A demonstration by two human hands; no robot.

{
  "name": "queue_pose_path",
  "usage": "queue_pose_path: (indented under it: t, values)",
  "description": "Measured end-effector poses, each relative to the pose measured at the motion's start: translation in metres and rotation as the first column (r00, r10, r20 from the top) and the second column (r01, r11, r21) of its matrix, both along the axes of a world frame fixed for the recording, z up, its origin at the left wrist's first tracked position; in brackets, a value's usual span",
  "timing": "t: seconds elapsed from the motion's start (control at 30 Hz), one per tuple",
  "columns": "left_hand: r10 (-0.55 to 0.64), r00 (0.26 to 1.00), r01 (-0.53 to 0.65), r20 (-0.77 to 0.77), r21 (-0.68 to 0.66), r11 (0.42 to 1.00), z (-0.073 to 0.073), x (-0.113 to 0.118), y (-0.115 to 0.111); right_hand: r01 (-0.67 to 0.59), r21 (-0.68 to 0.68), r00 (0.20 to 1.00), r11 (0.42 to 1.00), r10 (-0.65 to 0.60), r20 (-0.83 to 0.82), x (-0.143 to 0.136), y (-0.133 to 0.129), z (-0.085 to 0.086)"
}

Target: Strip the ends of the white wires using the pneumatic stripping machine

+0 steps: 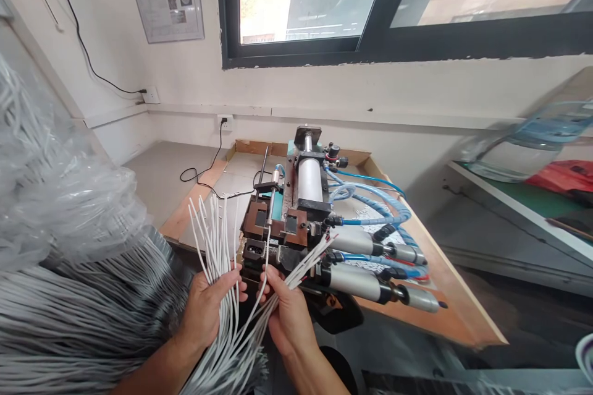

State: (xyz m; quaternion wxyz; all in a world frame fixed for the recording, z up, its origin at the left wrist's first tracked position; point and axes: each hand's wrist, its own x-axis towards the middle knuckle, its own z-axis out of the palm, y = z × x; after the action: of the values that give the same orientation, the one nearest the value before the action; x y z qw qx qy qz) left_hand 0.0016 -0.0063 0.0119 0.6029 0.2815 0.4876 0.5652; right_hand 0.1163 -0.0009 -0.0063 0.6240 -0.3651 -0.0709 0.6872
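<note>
My left hand (208, 302) is closed round a bundle of white cables (217, 246) whose ends fan upward. My right hand (287, 314) grips a second bunch of cables (308, 264), its ends pointing up and right with small red tips showing. Between thumb and fingers the right hand also holds a single cable (267, 253) upright. The top of that cable reaches into the jaws of a pneumatic wire stripping machine (278, 222), just beyond both hands. Below the hands the cables merge and hang down.
A wooden-edged tray (456, 302) surrounds the machine, with blue air hoses (370, 188) and silver cylinders (359, 280) on its right. Large heaps of grey cables (83, 314) under clear plastic (69, 197) stand at left. A shelf with a water bottle (532, 135) is at right.
</note>
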Motion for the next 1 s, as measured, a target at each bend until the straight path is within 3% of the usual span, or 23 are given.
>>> queue_pose_path:
  t: [0.3,0.47,0.57,0.77,1.0]
  values:
    - [-0.076,0.997,0.076,-0.029,-0.001,0.997,-0.008,0.003,-0.003,-0.101,-0.094,0.99,0.99,0.09,-0.111,-0.001,0.005,-0.003]
    - [-0.193,0.977,0.196,-0.089,0.029,0.98,-0.022,0.004,-0.009,-0.178,0.02,0.984,0.984,0.177,0.031,-0.003,-0.003,0.0]
    - [-0.238,0.961,0.243,-0.143,0.019,0.97,-0.026,0.004,-0.014,-0.138,0.082,0.98,0.987,0.124,0.156,-0.003,-0.01,-0.005]
    - [-0.168,0.974,0.171,-0.149,0.006,0.985,-0.023,0.002,-0.017,-0.036,0.102,0.965,0.994,0.008,0.26,0.001,-0.017,-0.018]
    - [-0.138,0.984,0.143,-0.109,0.04,0.989,-0.026,0.001,-0.014,-0.016,-0.01,0.995,1.0,0.017,0.098,0.005,-0.003,-0.005]
